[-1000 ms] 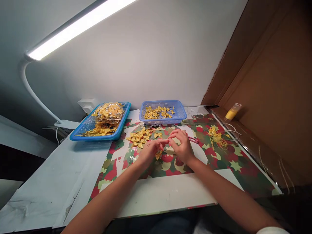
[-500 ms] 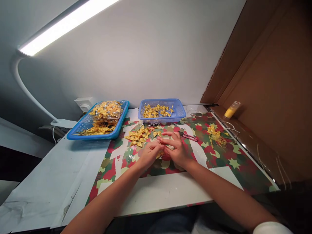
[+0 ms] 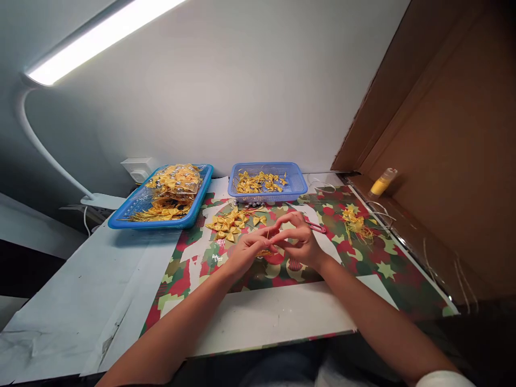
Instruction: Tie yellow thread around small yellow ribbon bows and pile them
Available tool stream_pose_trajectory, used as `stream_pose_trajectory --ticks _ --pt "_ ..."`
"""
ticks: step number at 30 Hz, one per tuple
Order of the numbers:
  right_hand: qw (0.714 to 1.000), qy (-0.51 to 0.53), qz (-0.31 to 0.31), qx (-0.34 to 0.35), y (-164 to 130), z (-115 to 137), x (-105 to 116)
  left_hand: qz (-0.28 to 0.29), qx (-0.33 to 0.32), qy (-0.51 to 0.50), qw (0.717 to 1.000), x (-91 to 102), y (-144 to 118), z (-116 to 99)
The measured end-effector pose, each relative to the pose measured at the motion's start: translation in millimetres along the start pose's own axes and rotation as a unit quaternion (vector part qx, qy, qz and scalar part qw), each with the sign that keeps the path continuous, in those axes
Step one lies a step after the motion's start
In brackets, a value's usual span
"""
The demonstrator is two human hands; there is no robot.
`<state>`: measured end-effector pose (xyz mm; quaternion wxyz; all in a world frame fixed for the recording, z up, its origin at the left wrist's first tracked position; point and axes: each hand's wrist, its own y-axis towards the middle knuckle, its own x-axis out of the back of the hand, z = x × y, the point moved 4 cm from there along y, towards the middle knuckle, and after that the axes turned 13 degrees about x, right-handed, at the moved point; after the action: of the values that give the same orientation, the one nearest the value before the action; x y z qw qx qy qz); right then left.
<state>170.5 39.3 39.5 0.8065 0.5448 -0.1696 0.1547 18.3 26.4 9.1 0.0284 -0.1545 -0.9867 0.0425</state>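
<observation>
Both hands meet over the middle of the patterned mat [image 3: 379, 269], held just above the surface where the lamp [image 3: 100, 37] lights them best. The left hand [image 3: 245, 251] pinches a small yellow bow [image 3: 264, 251] between thumb and fingertips, with the bow hanging just under the fingers and close to the mat. The right hand [image 3: 300, 242] closes its thumb and forefinger on the same spot from the other side, the remaining fingers curled above; a thin yellow thread seems to run up from the bow between the two hands, though it is too fine to trace. Such a two-sided pinch suits a piece this tiny, steadying it while its centre is worked.

The bow is a folded, pinched-in-the-middle scrap of shiny yellow ribbon, mostly hidden by the fingers.

A loose pile of like bows [image 3: 231, 223] lies just beyond the left hand, within easy reach. Pink snips [image 3: 316, 227] rest just past the right hand. Farther back stand a basket [image 3: 296, 185] with more bows and a tray [image 3: 133, 215] heaped with packed ones. Thread scraps [image 3: 357, 223] lie to the right, well apart, and a small bottle [image 3: 384, 181] stands by the cardboard.
</observation>
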Motion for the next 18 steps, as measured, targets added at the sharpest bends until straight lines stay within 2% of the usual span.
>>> stream_pose_trajectory --ticks 3,5,8,14,18 --pt "0.998 0.051 0.029 -0.02 3 -1 2 0.006 -0.037 0.033 0.999 1.3 0 -2" --pt "0.994 0.085 0.04 -0.048 3 -5 3 0.005 -0.081 0.099 0.992 2.4 -1 -3" --pt "0.983 0.139 0.03 -0.113 0 -16 6 -0.007 -0.154 0.23 0.961 3.3 -5 -4" --pt "0.936 0.255 -0.053 -0.237 -11 -39 6 0.0 -0.242 0.379 0.893 0.0 -10 -3" --pt "0.917 0.228 -0.136 -0.298 -16 -51 11 -0.022 -0.272 0.431 0.86 -0.6 -10 -6"
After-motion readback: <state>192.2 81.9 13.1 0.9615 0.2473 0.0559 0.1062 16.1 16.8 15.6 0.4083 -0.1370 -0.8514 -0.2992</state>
